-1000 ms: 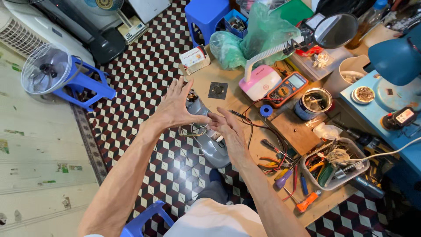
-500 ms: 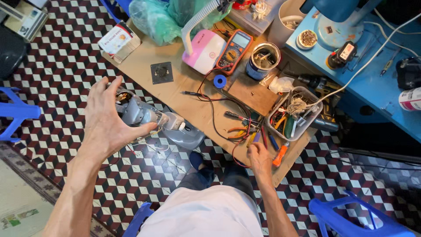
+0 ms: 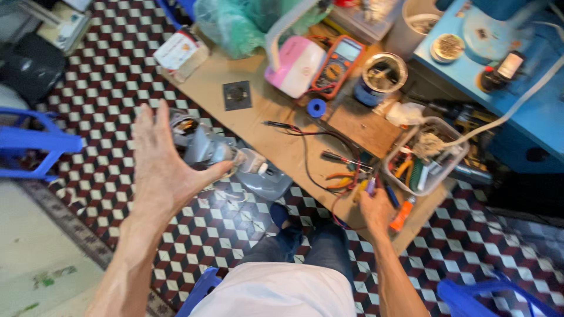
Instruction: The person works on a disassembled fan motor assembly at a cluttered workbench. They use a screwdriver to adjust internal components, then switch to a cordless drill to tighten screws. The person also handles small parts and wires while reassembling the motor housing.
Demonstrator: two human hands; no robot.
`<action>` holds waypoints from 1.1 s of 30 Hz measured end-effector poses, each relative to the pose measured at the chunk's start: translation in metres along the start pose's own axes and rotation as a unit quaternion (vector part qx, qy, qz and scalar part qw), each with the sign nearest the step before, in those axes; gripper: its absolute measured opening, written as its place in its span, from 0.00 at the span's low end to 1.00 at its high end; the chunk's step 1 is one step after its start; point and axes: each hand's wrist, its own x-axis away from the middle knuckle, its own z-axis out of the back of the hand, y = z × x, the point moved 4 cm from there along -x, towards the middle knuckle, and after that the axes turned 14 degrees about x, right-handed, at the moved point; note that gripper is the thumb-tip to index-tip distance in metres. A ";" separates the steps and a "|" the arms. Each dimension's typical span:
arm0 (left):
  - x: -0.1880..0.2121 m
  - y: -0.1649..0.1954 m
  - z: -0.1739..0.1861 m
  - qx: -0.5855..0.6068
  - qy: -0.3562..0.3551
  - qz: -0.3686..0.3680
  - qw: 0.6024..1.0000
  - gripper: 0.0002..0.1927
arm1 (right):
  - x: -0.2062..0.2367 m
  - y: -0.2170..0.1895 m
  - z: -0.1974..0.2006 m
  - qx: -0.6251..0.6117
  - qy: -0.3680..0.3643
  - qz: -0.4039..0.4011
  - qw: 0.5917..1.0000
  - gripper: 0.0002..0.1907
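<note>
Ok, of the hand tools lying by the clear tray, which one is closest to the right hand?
The purple-handled tool: the right hand has its fingertips on it. The orange-handled one lies just to the right, untouched, and the pliers lie further left.

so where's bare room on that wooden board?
Bare wood lies around the dark square plate, between the small box and pink device. Crowded near the right hand: hand tools, clear tray, cables.
</note>
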 end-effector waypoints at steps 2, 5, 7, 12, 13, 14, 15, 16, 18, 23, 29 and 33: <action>-0.001 -0.008 -0.002 0.000 0.014 0.043 0.999 0.72 | 0.012 0.008 -0.002 -0.190 -0.046 -0.013 0.981 0.18; -0.004 -0.018 0.001 0.030 0.001 0.055 0.998 0.72 | 0.056 0.017 0.001 -0.329 -0.151 -0.082 0.928 0.15; -0.008 -0.025 0.005 0.027 -0.013 0.079 0.996 0.70 | 0.081 -0.005 0.004 -0.382 -0.216 -0.056 0.897 0.17; -0.016 -0.028 0.006 0.015 -0.047 0.122 0.991 0.70 | 0.102 -0.110 0.030 -0.465 -0.365 0.101 0.800 0.24; -0.016 -0.029 0.006 0.017 -0.050 0.129 0.990 0.71 | 0.101 -0.131 0.038 -0.452 -0.385 0.129 0.794 0.24; -0.018 -0.031 0.005 0.020 -0.051 0.135 0.989 0.71 | 0.100 -0.150 0.042 -0.423 -0.389 0.127 0.809 0.24; -0.019 -0.032 0.005 0.029 -0.048 0.128 0.990 0.71 | 0.101 -0.168 0.046 -0.393 -0.391 0.126 0.823 0.23; -0.020 -0.034 0.004 0.039 -0.046 0.120 0.991 0.71 | 0.099 -0.182 0.051 -0.363 -0.392 0.125 0.836 0.23; -0.019 -0.039 0.002 0.053 -0.045 0.119 0.990 0.71 | 0.096 -0.207 0.066 -0.364 -0.360 0.217 0.831 0.22; -0.018 -0.051 0.000 0.055 -0.040 0.120 0.990 0.71 | 0.092 -0.237 0.070 -0.376 -0.404 0.237 0.800 0.23; -0.018 -0.053 -0.001 0.053 -0.034 0.124 0.990 0.72 | 0.096 -0.248 0.068 -0.365 -0.430 0.221 0.795 0.24; -0.017 -0.054 0.000 0.067 -0.030 0.121 0.990 0.71 | 0.099 -0.250 0.068 -0.370 -0.429 0.211 0.797 0.24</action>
